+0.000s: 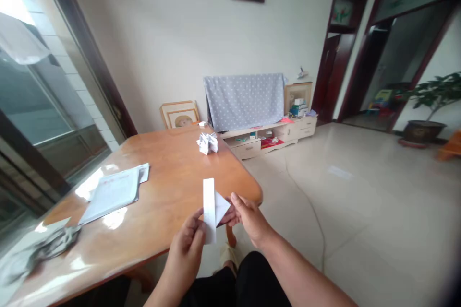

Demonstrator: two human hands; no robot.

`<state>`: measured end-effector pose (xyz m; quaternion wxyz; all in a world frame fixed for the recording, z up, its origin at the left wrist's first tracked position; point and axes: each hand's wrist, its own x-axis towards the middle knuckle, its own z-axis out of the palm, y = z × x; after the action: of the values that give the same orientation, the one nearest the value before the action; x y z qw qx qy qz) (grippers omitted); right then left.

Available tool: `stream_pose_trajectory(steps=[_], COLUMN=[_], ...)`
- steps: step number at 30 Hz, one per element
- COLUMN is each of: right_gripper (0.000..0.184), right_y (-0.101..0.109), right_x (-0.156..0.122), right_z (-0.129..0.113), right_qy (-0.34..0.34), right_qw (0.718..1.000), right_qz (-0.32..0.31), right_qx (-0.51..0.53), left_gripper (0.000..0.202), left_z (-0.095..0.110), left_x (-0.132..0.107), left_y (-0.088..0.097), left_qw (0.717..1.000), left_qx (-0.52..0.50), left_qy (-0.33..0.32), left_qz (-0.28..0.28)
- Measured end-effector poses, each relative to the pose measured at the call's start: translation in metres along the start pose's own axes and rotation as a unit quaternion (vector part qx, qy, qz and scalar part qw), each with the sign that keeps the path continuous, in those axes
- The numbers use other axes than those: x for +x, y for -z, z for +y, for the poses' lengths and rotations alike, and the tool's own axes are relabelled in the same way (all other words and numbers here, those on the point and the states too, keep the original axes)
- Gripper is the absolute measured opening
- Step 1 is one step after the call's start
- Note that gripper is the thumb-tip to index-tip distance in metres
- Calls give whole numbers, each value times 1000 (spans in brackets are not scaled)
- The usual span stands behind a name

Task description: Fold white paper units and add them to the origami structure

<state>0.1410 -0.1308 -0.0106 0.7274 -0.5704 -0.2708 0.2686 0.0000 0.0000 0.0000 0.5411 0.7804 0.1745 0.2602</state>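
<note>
A folded piece of white paper [209, 204] is held up in front of me at the table's near right edge. It has a long upright strip on the left and a triangular point on the right. My left hand [189, 240] pinches the lower part of the strip, thumb in front and fingers behind. At the triangular point is my right hand [248, 216], its thumb raised and its fingers curled behind the paper's tip. The paper hides part of those fingers.
On the wooden table [169, 172] stand a folded-paper piece [208, 143], a stack of papers [113, 189] and a crumpled grey cloth [54, 244]. Beyond are a low white cabinet [248, 149] and a covered screen-like shape [247, 100]. A potted plant [423, 129] stands far right.
</note>
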Motion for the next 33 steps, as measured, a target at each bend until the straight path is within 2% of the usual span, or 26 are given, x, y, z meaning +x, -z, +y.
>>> stream_pose_trajectory(steps=[4, 7, 11, 15, 18, 22, 28, 33], right_gripper=[45, 43, 41, 39, 48, 51, 38, 38], right_y=[-17, -25, -32, -48, -64, -79, -84, -86], right_x=[-30, -44, -55, -67, -79, -94, -106, -116], right_z=[-7, -9, -10, -11, -13, -11, -9, -13], right_qy=[4, 9, 2, -5, -21, -45, -66, -86], right_qw=[999, 999, 998, 999, 997, 995, 993, 986], right_qz=[-23, -25, -53, -53, -52, -83, -90, -131], right_qx=[-26, -43, -45, 5, 43, 38, 46, 63], left_gripper=[42, 36, 31, 28, 27, 28, 33, 35], left_z=[3, 9, 20, 24, 26, 29, 23, 26], left_x=[-22, -37, -52, -61, -67, -78, -83, -67], left_y=[5, 9, 14, 18, 17, 10, 5, 21], left_qw=[997, 990, 978, 966, 958, 949, 934, 927], left_qx=[-78, -131, -198, -251, -278, -304, -345, -350], left_qy=[3, 4, 50, 63, 64, 67, 85, 59], left_qz=[-21, -43, -52, -4, 37, 50, 45, 118])
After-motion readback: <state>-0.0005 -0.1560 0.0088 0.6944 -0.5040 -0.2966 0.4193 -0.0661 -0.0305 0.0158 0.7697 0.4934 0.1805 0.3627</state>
